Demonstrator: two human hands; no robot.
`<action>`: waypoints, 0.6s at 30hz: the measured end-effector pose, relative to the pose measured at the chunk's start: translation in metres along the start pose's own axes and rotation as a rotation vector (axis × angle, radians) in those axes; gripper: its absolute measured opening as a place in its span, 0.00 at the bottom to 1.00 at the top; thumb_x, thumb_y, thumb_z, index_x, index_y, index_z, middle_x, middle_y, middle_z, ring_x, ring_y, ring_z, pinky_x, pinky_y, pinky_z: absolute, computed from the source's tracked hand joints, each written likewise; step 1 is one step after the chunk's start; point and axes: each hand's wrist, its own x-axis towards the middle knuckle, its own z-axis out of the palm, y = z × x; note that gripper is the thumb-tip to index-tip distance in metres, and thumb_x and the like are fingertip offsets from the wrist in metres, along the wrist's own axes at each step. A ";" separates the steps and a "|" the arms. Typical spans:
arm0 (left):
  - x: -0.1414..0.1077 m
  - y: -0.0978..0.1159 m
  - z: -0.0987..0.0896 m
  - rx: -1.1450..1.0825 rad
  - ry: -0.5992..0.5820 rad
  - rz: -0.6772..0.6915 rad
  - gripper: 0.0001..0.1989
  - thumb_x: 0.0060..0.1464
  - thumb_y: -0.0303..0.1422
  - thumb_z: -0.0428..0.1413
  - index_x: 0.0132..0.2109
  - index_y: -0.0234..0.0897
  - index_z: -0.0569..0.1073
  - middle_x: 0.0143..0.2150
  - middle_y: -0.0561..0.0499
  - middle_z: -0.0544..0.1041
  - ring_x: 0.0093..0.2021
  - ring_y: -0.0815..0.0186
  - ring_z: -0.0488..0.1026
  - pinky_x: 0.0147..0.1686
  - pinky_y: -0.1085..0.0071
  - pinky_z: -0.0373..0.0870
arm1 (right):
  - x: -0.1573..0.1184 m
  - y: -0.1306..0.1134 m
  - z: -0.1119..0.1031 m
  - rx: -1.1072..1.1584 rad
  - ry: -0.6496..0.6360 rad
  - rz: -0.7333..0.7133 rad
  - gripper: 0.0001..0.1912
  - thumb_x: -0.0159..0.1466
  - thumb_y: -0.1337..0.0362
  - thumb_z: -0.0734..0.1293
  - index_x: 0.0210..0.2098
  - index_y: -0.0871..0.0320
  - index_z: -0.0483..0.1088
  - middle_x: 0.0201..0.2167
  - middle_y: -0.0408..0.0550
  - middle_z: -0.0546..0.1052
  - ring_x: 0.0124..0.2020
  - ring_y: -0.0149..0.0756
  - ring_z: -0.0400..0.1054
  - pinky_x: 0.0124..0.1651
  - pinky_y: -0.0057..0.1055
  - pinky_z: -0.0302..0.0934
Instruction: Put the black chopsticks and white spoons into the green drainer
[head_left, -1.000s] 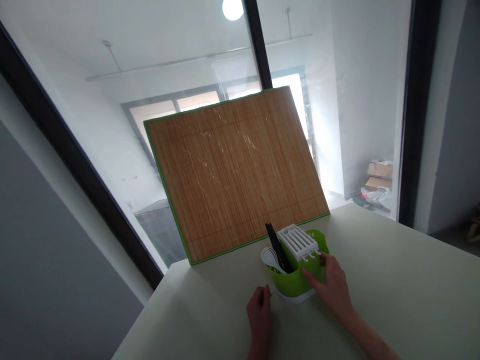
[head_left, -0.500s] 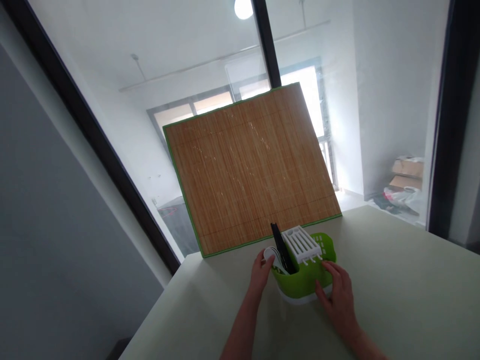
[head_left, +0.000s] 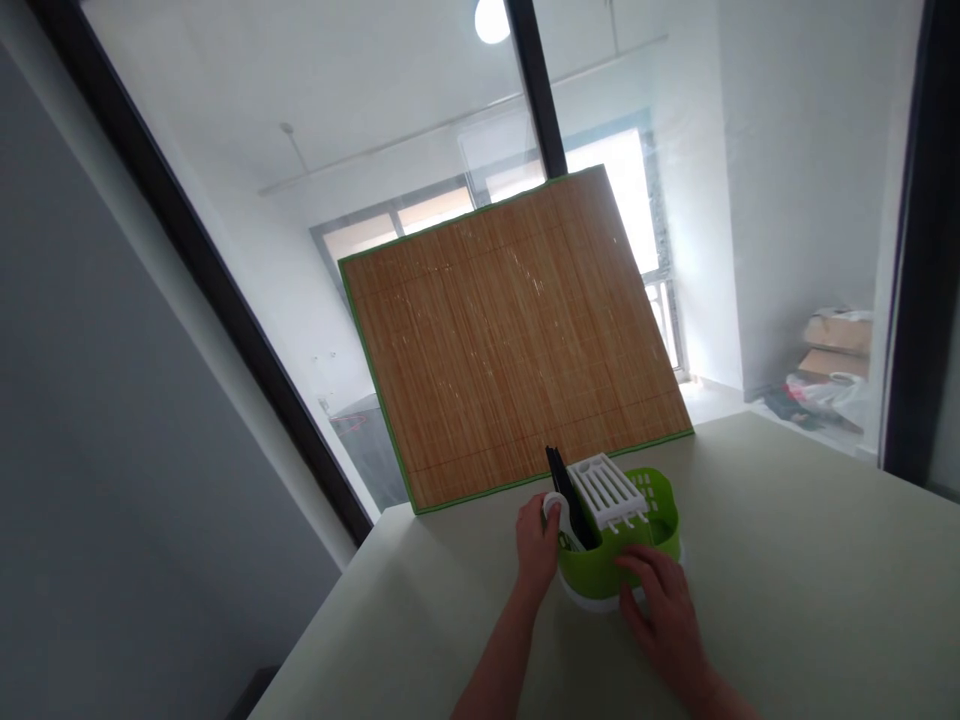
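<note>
A green utensil caddy [head_left: 592,578] with a white base stands on the table. Black chopsticks [head_left: 568,490] lean in its left part, beside a small stack of white spoons [head_left: 568,520] with their rounded ends up. My left hand [head_left: 537,545] is closed on the spoons at the caddy's left edge, the thumb over them. Against the front wall of the caddy rests my right hand [head_left: 664,605], its thumb and fingers apart and nothing held. A white slotted rack [head_left: 607,490] with small hooks sits over the caddy's middle.
Behind the caddy a bamboo mat [head_left: 510,340] with green edging leans upright against the glass. The pale table [head_left: 795,570] reaches out to both sides. Beyond the glass, cardboard boxes [head_left: 836,340] and plastic bags lie on the floor.
My right hand has slid left along the caddy's front, away from its right end. My left hand stays at the spoons, which now look bunched closer together. The view has shifted slightly.
</note>
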 end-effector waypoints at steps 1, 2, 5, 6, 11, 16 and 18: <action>-0.002 0.006 0.001 0.040 0.006 0.035 0.17 0.60 0.43 0.44 0.41 0.37 0.71 0.39 0.47 0.75 0.43 0.60 0.70 0.47 0.63 0.62 | -0.001 -0.001 0.000 0.003 -0.007 -0.013 0.15 0.62 0.66 0.61 0.49 0.52 0.63 0.46 0.52 0.68 0.47 0.45 0.63 0.48 0.47 0.59; -0.005 0.012 0.003 0.076 0.018 0.066 0.17 0.62 0.42 0.42 0.41 0.37 0.71 0.38 0.47 0.75 0.42 0.60 0.70 0.47 0.62 0.62 | -0.001 -0.001 0.001 0.007 -0.012 -0.024 0.14 0.62 0.66 0.60 0.48 0.53 0.64 0.45 0.51 0.68 0.47 0.45 0.64 0.48 0.47 0.59; -0.008 0.024 0.009 0.074 0.089 0.081 0.17 0.63 0.42 0.39 0.42 0.38 0.69 0.38 0.47 0.75 0.40 0.62 0.71 0.46 0.62 0.63 | -0.002 -0.003 0.001 0.026 -0.028 -0.044 0.13 0.62 0.66 0.60 0.47 0.54 0.65 0.45 0.51 0.69 0.46 0.44 0.64 0.48 0.46 0.59; -0.008 0.028 0.010 0.023 0.111 0.064 0.17 0.63 0.42 0.39 0.42 0.38 0.67 0.37 0.47 0.75 0.38 0.62 0.71 0.44 0.64 0.64 | -0.002 -0.003 0.001 0.035 -0.035 -0.046 0.13 0.62 0.67 0.60 0.47 0.54 0.65 0.44 0.51 0.69 0.46 0.44 0.64 0.48 0.45 0.59; 0.008 0.048 -0.001 -0.358 0.242 0.012 0.17 0.63 0.45 0.39 0.43 0.37 0.62 0.25 0.53 0.72 0.25 0.67 0.71 0.29 0.71 0.67 | -0.002 -0.003 0.000 0.057 -0.052 -0.048 0.12 0.63 0.68 0.60 0.46 0.54 0.65 0.44 0.50 0.69 0.45 0.44 0.64 0.48 0.45 0.59; 0.033 0.044 -0.054 -0.314 0.375 -0.034 0.21 0.61 0.50 0.40 0.43 0.36 0.64 0.24 0.55 0.68 0.19 0.70 0.66 0.21 0.74 0.63 | -0.002 -0.005 -0.002 0.083 -0.068 -0.067 0.12 0.62 0.69 0.60 0.45 0.55 0.66 0.43 0.50 0.69 0.44 0.43 0.64 0.47 0.44 0.58; 0.030 0.022 -0.082 -0.031 0.313 -0.065 0.22 0.61 0.49 0.40 0.45 0.37 0.65 0.28 0.52 0.71 0.25 0.67 0.70 0.25 0.73 0.64 | -0.002 -0.005 -0.004 0.096 -0.072 -0.083 0.11 0.63 0.69 0.60 0.45 0.55 0.66 0.42 0.51 0.69 0.44 0.43 0.64 0.47 0.43 0.58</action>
